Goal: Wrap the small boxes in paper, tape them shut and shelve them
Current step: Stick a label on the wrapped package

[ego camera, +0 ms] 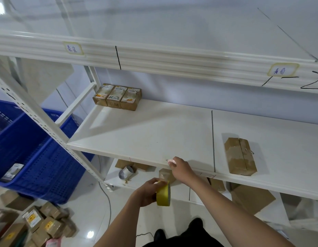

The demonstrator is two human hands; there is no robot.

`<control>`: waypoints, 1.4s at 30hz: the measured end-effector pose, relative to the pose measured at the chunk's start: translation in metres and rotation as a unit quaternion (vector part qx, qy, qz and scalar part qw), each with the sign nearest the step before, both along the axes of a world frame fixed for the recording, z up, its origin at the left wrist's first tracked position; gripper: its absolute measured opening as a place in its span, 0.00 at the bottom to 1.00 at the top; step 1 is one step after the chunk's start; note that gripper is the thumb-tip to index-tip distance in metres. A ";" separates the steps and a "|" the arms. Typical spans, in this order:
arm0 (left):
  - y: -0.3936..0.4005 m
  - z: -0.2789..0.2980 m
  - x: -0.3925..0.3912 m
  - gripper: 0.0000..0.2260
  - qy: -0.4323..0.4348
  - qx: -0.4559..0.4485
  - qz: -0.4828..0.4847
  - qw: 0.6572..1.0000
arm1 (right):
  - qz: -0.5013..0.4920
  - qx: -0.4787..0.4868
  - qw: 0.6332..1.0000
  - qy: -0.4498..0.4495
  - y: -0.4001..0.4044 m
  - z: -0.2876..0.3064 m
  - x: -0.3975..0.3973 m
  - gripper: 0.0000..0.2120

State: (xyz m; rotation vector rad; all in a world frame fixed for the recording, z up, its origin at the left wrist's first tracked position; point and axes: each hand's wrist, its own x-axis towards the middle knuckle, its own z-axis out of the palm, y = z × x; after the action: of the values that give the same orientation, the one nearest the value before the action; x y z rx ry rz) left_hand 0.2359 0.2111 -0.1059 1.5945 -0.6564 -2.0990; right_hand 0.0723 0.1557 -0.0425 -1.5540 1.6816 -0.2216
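A small box wrapped in brown paper and clear tape [240, 156] lies on its side on the white middle shelf board [154, 132], to the right of the dark line drawn across the board and well apart from both hands. Three small printed cartons in clear wrap [117, 97] stand close together at the back left corner of the same board.

The left hand [147, 192] is curled around a yellow roll of tape [163, 194], held upright below the front edge of the board. The right hand [180, 168] rests at that front edge, with the thumb on top; its fingers seem to pinch something small and pale there, possibly the loose end of the tape, but this is too small to tell.

My judgement is that the wrapping of this box is finished and it is already shelved, so the step in hand is with the tape: pulling or tearing a strip for the next box. The next move probably needs a new box, and a pile of small brown boxes [48, 223] lies on the floor at lower left, beside a blue plastic crate [39, 157]. More brown parcels [250, 196] lie on the lower shelf.
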 end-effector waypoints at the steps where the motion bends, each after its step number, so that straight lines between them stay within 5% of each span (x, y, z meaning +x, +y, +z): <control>1: 0.001 -0.002 -0.001 0.20 0.007 -0.004 0.009 1.000 | 0.000 0.000 1.000 0.000 0.001 -0.001 0.000 0.16; 14: -0.004 0.004 -0.006 0.15 -0.139 0.012 -0.054 0.989 | 0.021 0.011 1.000 -0.011 0.005 -0.004 -0.001 0.11; 23: -0.001 0.000 -0.002 0.21 -0.223 0.031 -0.098 0.969 | 0.030 0.038 0.999 -0.018 0.011 -0.003 0.005 0.11; 29: 0.008 0.011 -0.001 0.10 -0.143 0.008 -0.026 0.989 | 0.050 0.017 0.999 -0.015 0.018 -0.003 0.007 0.04; 36: 0.013 0.012 0.009 0.14 -0.082 0.030 0.021 0.996 | 0.092 -0.047 0.995 -0.008 0.025 -0.020 0.000 0.07; 42: 0.018 0.008 0.008 0.13 -0.090 0.014 -0.035 0.995 | 0.114 -0.038 0.993 -0.008 0.028 -0.030 -0.001 0.10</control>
State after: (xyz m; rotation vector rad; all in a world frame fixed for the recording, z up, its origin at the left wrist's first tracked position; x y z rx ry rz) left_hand 0.2436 0.2290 -0.0980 1.8160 -0.7542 -2.0371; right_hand 0.0712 0.1832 -0.0721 -1.7810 1.4832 -0.1803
